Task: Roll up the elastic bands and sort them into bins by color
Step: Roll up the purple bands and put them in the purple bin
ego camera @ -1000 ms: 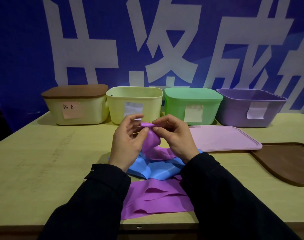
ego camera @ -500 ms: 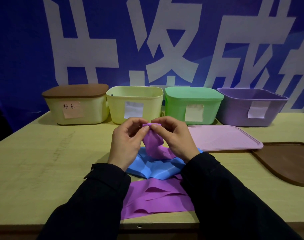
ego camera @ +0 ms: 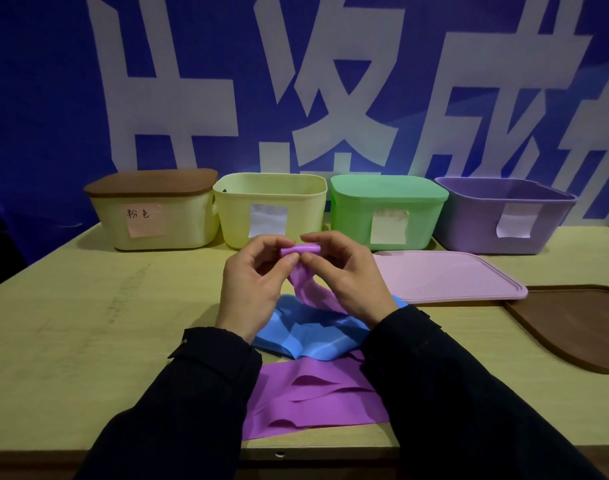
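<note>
My left hand (ego camera: 252, 282) and my right hand (ego camera: 348, 275) together pinch the rolled top end of a purple elastic band (ego camera: 304, 284), held above the table. Its loose tail hangs down onto a crumpled blue band (ego camera: 306, 336). More purple band (ego camera: 313, 396) lies flat near the table's front edge, between my sleeves. Four bins stand in a row at the back: a yellow bin with a brown lid (ego camera: 154, 211), an open yellow bin (ego camera: 270, 206), a green bin with a green lid (ego camera: 386, 209) and an open purple bin (ego camera: 503, 216).
A pink lid (ego camera: 445, 275) lies flat on the wooden table (ego camera: 88, 323) to the right of my hands. A brown lid (ego camera: 580, 323) lies further right at the table's edge. Each bin carries a paper label. A blue banner with white characters hangs behind.
My fingers have turned the purple band's top end over into a tighter small roll, and both hands have drawn closer together. The bands on the table have not moved.
</note>
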A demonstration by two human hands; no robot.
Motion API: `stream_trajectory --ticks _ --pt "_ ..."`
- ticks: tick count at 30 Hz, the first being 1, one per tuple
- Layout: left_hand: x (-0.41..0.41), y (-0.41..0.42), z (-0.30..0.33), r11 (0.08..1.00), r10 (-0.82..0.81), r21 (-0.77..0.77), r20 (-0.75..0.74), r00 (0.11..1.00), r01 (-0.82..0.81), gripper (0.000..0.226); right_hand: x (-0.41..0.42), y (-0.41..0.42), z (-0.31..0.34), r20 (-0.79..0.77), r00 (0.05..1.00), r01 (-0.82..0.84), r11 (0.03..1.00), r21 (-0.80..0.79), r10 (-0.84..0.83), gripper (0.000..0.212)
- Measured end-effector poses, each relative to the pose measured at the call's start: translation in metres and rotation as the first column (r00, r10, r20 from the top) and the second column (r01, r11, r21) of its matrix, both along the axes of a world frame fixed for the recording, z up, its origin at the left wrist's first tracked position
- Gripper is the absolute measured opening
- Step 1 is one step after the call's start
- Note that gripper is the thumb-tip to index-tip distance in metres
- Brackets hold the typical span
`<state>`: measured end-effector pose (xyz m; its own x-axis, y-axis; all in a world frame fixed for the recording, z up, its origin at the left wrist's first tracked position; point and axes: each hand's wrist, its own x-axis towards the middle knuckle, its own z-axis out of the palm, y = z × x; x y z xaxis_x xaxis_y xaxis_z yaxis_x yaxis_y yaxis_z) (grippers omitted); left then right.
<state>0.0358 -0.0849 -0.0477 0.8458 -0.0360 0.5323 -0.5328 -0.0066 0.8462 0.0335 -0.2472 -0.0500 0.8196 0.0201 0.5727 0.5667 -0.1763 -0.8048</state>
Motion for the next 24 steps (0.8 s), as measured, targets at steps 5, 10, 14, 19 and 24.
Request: stream_trajectory --ticks 5,10,14,19,24 --pt "0.002 0.000 -0.003 0.994 0.108 0.018 0.035 0.994 -0.109 0.022 0.000 -0.002 0.001 0.092 0.984 0.160 0.987 -0.035 -0.156 0.016" --pt "-0.002 -0.005 0.000 0.992 -0.070 -0.118 -0.147 0.987 0.053 0.039 -0.005 0.004 0.001 0.268 0.925 0.317 0.936 -0.151 -0.270 0.009" --pt "0.003 0.000 0.001 0.975 -0.093 -0.217 -0.204 0.975 0.047 0.023 -0.011 0.008 0.003 0.302 0.934 0.289 0.898 -0.332 -0.189 0.014" --pt "0.001 0.001 0.005 0.946 -0.180 -0.304 -0.194 0.964 0.115 0.013 -0.011 0.005 0.006 0.306 0.947 0.173 0.955 -0.242 -0.094 0.015" --pt "-0.002 -0.001 0.004 0.959 -0.230 -0.198 -0.134 0.964 0.201 0.017 -0.006 -0.008 0.012 0.004 0.999 -0.038 0.993 -0.113 0.038 0.037"
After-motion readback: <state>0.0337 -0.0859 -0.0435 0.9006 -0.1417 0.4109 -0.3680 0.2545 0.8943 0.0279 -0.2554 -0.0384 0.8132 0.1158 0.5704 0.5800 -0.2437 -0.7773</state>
